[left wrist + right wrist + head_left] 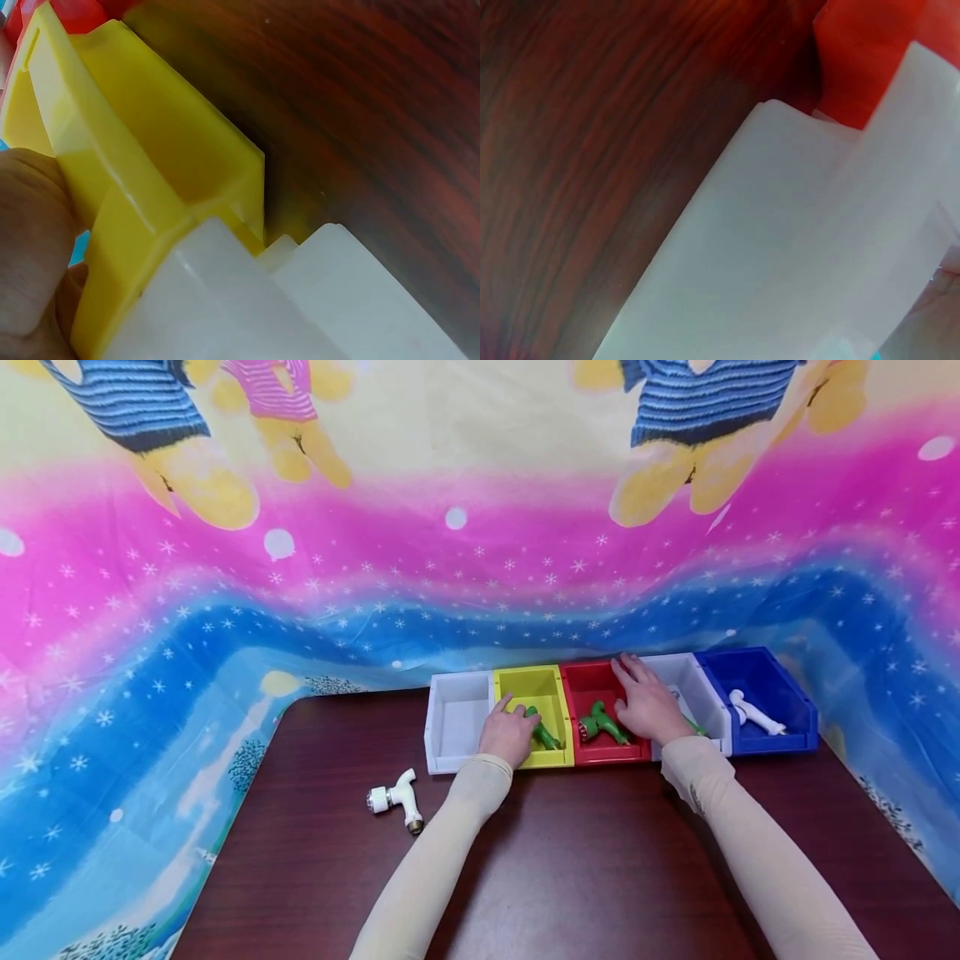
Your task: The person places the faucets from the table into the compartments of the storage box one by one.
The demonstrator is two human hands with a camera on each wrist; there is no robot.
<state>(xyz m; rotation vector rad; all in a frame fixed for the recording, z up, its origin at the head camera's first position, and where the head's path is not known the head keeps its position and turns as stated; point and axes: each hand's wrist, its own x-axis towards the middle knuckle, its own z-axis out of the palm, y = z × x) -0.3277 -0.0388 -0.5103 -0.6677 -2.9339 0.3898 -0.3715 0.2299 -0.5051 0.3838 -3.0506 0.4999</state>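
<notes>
My left hand (508, 735) reaches over the wall between the left white bin (459, 764) and the yellow bin (534, 681). Its fingers are loosely bent, right beside a green tap (546, 735) in the yellow bin. Over the edge shared by the red bin (581, 681) and the second white bin (678, 664), my right hand (651, 702) spreads its fingers. Another green tap (600, 725) lies in the red bin, left of that hand. A green piece (696, 727) shows in the second white bin, partly hidden by the right hand.
At the right end, a blue bin (798, 702) holds a white tap (756, 712). On the dark wooden table (570, 860), a white tap with a brass end (401, 797) lies left of my left forearm. A patterned cloth (450, 568) hangs behind the row.
</notes>
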